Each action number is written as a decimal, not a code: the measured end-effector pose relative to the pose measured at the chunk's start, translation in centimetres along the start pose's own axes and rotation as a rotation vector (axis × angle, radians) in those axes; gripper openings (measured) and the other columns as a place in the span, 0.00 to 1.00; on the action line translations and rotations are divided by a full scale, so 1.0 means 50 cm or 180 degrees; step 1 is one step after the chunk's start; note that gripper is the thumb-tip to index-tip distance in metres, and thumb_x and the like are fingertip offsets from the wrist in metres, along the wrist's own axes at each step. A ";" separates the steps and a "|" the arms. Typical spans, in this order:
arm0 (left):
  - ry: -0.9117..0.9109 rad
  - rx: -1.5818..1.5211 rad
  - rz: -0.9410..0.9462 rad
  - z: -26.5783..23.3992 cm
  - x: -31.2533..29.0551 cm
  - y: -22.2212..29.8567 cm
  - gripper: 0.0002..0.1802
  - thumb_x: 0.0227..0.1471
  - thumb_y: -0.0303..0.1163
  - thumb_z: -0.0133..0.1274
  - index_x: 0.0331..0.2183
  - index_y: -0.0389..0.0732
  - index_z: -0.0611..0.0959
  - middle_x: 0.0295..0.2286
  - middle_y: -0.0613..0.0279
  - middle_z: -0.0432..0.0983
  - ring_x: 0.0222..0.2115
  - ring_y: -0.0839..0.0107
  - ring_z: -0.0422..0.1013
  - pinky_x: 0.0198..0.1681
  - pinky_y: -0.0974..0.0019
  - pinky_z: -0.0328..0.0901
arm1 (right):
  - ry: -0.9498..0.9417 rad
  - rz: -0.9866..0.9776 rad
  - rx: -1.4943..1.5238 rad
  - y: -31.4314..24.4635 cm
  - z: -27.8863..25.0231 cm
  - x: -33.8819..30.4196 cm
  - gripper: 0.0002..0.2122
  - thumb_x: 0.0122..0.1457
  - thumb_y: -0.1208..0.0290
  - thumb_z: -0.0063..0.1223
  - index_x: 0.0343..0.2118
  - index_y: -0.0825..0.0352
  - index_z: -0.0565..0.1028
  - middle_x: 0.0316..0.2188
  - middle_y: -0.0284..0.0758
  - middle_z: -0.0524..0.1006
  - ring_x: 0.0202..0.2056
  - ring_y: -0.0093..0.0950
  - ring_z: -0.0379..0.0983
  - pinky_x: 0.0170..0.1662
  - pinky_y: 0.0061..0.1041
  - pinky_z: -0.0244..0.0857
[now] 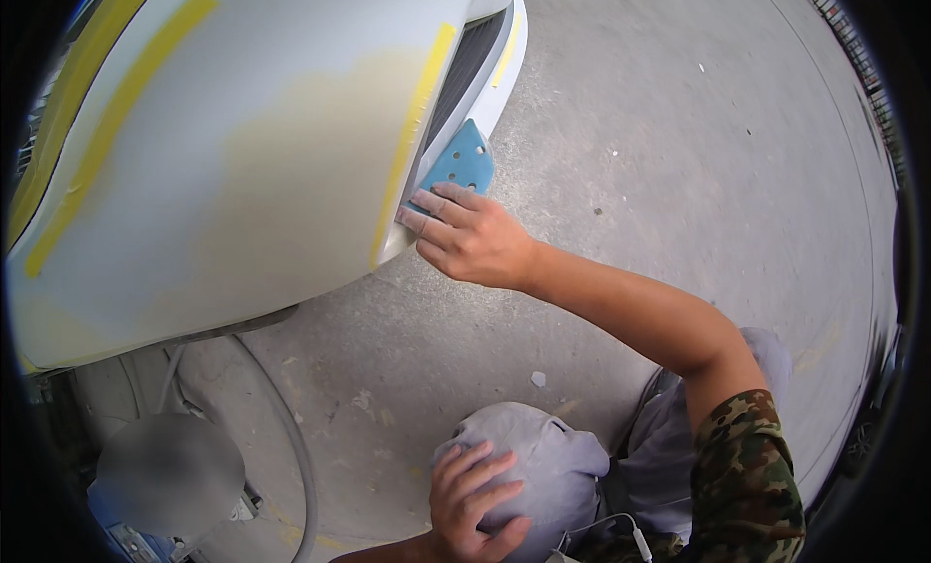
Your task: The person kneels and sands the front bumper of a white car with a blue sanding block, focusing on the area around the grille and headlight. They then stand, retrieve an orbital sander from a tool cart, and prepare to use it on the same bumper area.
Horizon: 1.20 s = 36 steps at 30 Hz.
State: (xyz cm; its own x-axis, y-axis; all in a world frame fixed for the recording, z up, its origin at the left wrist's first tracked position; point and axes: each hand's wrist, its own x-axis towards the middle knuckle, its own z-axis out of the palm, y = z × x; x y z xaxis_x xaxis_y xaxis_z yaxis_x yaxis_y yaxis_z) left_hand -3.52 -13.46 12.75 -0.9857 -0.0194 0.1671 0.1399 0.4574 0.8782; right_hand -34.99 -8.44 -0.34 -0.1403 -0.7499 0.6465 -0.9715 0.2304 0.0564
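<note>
Largest is the grey concrete floor (679,127), running from 12 round past 3 to 6 o'clock. A curved white body panel (301,175), clouded with pale yellow, fills the side from 9 to 11 o'clock. The person's grey trousers (553,437) show at 5 and 6 o'clock, one knee raised, with a camouflage sleeve (747,456) at 4. A round shape (170,476) at 8 o'clock is too blurred to identify; just beside it a grey hose (304,456) curves down.

The right hand (467,238), near the centre, reaches up from 4 o'clock toward 11. Its fingers lie over the lower end of a blue sheet; the thumb is hidden, so whether they pinch it or only press it cannot be told. The left hand (480,505), at 6 o'clock, rests on the raised knee with fingers spread, holding nothing.

A dark ribbed strip (470,73) runs along the panel's edge at 12 o'clock. Of the yellow tape, one long length (114,127) lies at 10 o'clock and another (412,141) at 11.

The blue sheet (467,167), pierced with round holes, sits at 12 o'clock against the white edge below the ribbed strip, its pointed end upward. Smallest is a pale flake (538,379) on the floor at 5 o'clock.
</note>
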 end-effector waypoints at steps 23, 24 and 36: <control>0.0034 -0.0038 0.0034 -0.002 -0.009 -0.002 0.23 0.61 0.46 0.59 0.48 0.37 0.82 0.53 0.41 0.77 0.57 0.37 0.70 0.64 0.36 0.59 | 0.0094 0.0322 -0.0209 0.030 -0.022 0.009 0.05 0.51 0.72 0.64 0.24 0.63 0.78 0.49 0.35 0.84 0.55 0.35 0.80 0.61 0.38 0.75; 0.0068 -0.0026 0.0026 -0.001 -0.010 -0.002 0.23 0.61 0.46 0.59 0.48 0.37 0.82 0.53 0.41 0.77 0.57 0.37 0.70 0.64 0.36 0.59 | -0.0006 0.0728 -0.0378 0.031 -0.020 0.009 0.05 0.51 0.73 0.64 0.23 0.63 0.77 0.49 0.35 0.85 0.55 0.35 0.80 0.60 0.38 0.75; -0.0004 -0.0064 0.0032 -0.004 -0.013 0.002 0.23 0.61 0.44 0.60 0.48 0.37 0.81 0.54 0.41 0.77 0.58 0.37 0.69 0.65 0.35 0.58 | 0.0026 -0.0349 -0.0020 0.013 0.013 -0.016 0.03 0.48 0.73 0.63 0.25 0.65 0.79 0.50 0.39 0.83 0.55 0.37 0.79 0.62 0.40 0.71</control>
State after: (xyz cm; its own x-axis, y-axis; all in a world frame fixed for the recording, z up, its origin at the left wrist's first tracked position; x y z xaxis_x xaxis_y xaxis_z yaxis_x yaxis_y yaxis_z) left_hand -2.85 -13.59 12.79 -0.9844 -0.0137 0.1753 0.1516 0.4395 0.8854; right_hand -35.64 -8.10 -1.29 -0.0316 -0.7659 0.6422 -0.9797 0.1511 0.1320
